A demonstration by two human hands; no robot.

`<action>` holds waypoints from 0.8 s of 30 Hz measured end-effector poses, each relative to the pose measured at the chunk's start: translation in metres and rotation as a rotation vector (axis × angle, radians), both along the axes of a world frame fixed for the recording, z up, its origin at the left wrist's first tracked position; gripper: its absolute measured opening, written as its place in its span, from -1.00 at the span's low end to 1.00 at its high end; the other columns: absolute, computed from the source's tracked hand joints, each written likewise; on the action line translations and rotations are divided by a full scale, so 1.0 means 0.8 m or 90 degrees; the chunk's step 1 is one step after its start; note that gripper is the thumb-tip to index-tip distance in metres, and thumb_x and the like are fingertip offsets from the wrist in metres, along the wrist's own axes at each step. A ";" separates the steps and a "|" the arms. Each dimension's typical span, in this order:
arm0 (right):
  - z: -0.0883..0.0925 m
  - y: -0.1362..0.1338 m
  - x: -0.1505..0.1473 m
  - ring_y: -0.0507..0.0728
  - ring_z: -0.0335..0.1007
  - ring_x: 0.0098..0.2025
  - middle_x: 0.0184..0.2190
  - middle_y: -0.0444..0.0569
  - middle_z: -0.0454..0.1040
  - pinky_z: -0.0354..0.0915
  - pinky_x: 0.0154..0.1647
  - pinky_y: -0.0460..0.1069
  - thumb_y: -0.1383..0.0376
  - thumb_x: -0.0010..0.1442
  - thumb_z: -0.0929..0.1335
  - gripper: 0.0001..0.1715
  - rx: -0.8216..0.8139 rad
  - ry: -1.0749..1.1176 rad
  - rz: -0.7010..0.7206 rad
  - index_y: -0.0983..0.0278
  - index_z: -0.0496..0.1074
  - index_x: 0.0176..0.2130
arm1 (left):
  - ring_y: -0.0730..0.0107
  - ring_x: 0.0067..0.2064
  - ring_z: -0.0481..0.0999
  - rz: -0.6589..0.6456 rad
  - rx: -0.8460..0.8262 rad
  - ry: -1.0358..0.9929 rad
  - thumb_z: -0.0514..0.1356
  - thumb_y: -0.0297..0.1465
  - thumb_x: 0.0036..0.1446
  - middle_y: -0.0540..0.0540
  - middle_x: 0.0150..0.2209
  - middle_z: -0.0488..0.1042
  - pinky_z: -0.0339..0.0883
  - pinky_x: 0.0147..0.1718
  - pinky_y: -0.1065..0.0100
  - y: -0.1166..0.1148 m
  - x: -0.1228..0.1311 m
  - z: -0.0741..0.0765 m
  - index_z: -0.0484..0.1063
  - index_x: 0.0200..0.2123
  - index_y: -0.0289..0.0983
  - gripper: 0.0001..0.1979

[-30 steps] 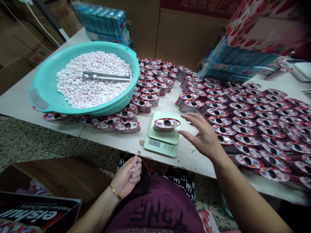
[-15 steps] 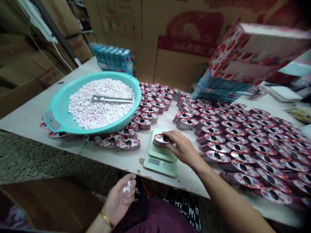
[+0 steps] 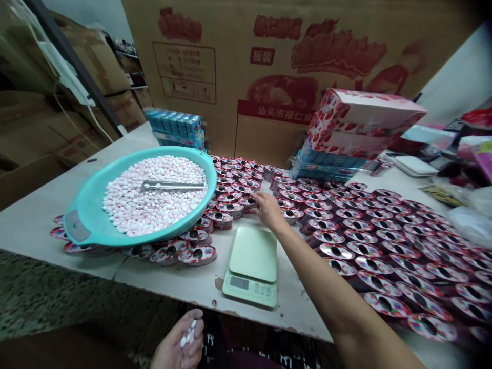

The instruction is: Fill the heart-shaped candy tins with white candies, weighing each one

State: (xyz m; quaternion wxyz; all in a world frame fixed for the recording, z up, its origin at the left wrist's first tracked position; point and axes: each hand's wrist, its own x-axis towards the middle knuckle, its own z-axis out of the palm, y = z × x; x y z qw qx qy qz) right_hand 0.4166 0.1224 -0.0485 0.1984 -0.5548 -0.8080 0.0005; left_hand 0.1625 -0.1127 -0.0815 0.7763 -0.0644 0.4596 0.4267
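Observation:
Several small white candies (image 3: 188,334) lie in my cupped left hand (image 3: 179,341), low in front of the table edge. My right hand (image 3: 267,209) reaches forward past the scale, fingers closed at the right end of an oval candy container (image 3: 248,201) with a dark round hole in its top. That container stands at the edge of a cluster of like ones. The pale green kitchen scale (image 3: 252,256) has a bare platform; its display is too small to read. Left of it, a turquoise basin (image 3: 73,202) holds many pinkish-white candies (image 3: 154,205), with metal tongs (image 3: 172,186) lying on them.
Rows of oval containers (image 3: 384,256) cover the right side of the table (image 3: 172,279); others stand under and beside the basin. Blue packs (image 3: 175,128) stand at the back left. A strawberry-print box (image 3: 365,123) rests on more blue packs. A large cardboard carton (image 3: 230,66) stands behind.
My right hand has moved the oval container off the scale, forward to the cluster behind. My left hand still holds its candies. The camera view has tilted up.

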 end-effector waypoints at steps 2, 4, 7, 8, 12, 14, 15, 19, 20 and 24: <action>0.008 -0.026 0.025 0.17 0.15 -0.12 -0.17 0.06 0.33 0.07 -0.14 0.03 0.31 0.06 0.24 -0.71 0.035 -0.055 -0.085 0.31 0.34 -0.17 | 0.77 -0.67 -0.02 0.000 0.000 0.009 0.19 -0.46 -0.14 0.10 -0.60 0.13 -0.25 -0.74 0.60 0.000 0.000 0.001 0.32 -0.40 -0.31 -0.85; 0.013 -0.052 0.052 0.20 0.14 -0.17 -0.26 0.09 0.33 0.06 -0.21 0.06 0.28 0.07 0.24 -0.77 0.037 -0.125 -0.183 0.31 0.37 -0.27 | 0.77 -0.67 -0.01 -0.010 0.007 0.016 0.20 -0.46 -0.15 0.10 -0.59 0.14 -0.24 -0.74 0.61 0.000 0.002 0.005 0.31 -0.40 -0.30 -0.83; 0.010 -0.075 0.077 0.21 0.12 -0.20 -0.30 0.11 0.31 0.04 -0.26 0.05 0.30 0.03 0.27 -0.81 0.024 -0.209 -0.225 0.32 0.36 -0.31 | 0.77 -0.66 0.03 -0.049 0.046 0.002 0.18 -0.44 -0.11 0.08 -0.57 0.17 -0.22 -0.75 0.61 -0.001 0.014 0.013 0.32 -0.37 -0.31 -0.84; 0.007 -0.078 0.081 0.20 0.11 -0.19 -0.29 0.10 0.31 0.03 -0.25 0.04 0.32 0.02 0.27 -0.82 0.029 -0.222 -0.219 0.32 0.36 -0.30 | 0.76 -0.66 0.04 -0.061 0.064 -0.005 0.17 -0.43 -0.09 0.07 -0.56 0.18 -0.21 -0.75 0.61 -0.002 0.019 0.017 0.32 -0.37 -0.31 -0.85; 0.008 -0.082 0.083 0.16 0.10 -0.22 -0.29 0.08 0.30 0.01 -0.27 0.02 0.35 0.06 0.24 -0.86 0.041 -0.233 -0.188 0.31 0.38 -0.36 | 0.76 -0.67 0.07 -0.085 0.111 -0.032 0.12 -0.44 -0.02 0.07 -0.57 0.21 -0.16 -0.77 0.62 -0.007 0.036 0.029 0.33 -0.37 -0.32 -0.90; 0.020 -0.090 0.080 0.15 0.10 -0.24 -0.29 0.06 0.30 0.01 -0.29 0.01 0.35 0.08 0.23 -0.85 0.047 -0.221 -0.173 0.30 0.39 -0.40 | 0.75 -0.66 0.12 -0.086 0.109 -0.047 0.11 -0.44 -0.01 0.05 -0.55 0.25 -0.10 -0.77 0.63 -0.010 0.041 0.031 0.33 -0.37 -0.34 -0.90; 0.028 -0.097 0.077 0.14 0.10 -0.23 -0.28 0.05 0.29 0.01 -0.30 0.01 0.35 0.09 0.22 -0.83 0.057 -0.210 -0.162 0.29 0.39 -0.40 | 0.73 -0.64 0.17 -0.083 0.104 -0.048 0.11 -0.44 0.00 0.02 -0.53 0.29 -0.03 -0.76 0.64 -0.012 0.042 0.032 0.34 -0.36 -0.35 -0.89; 0.057 -0.138 0.045 0.13 0.09 -0.24 -0.26 0.03 0.28 0.01 -0.29 0.00 0.32 0.11 0.21 -0.80 0.090 -0.163 -0.069 0.30 0.39 -0.40 | 0.50 -0.38 0.42 -0.051 0.112 -0.044 0.09 -0.49 0.00 -0.17 -0.36 0.42 0.32 -0.43 0.49 -0.012 0.050 0.040 0.35 -0.25 -0.42 -0.80; 0.060 -0.148 0.034 0.12 0.09 -0.25 -0.28 0.03 0.28 0.01 -0.29 0.00 0.33 0.11 0.21 -0.81 0.082 -0.161 -0.030 0.30 0.39 -0.41 | 0.43 -0.28 0.43 -0.045 0.120 -0.058 0.08 -0.50 0.01 -0.22 -0.30 0.43 0.33 -0.31 0.43 -0.011 0.053 0.043 0.34 -0.23 -0.44 -0.78; 0.055 -0.179 -0.006 0.13 0.11 -0.27 -0.34 0.04 0.30 0.03 -0.30 0.01 0.42 0.09 0.21 -0.82 0.030 -0.163 0.073 0.30 0.39 -0.41 | 0.25 -0.04 0.33 -0.040 0.144 -0.148 0.03 -0.48 0.03 -0.33 -0.12 0.37 0.23 -0.09 0.31 0.001 0.069 0.052 0.32 -0.18 -0.49 -0.72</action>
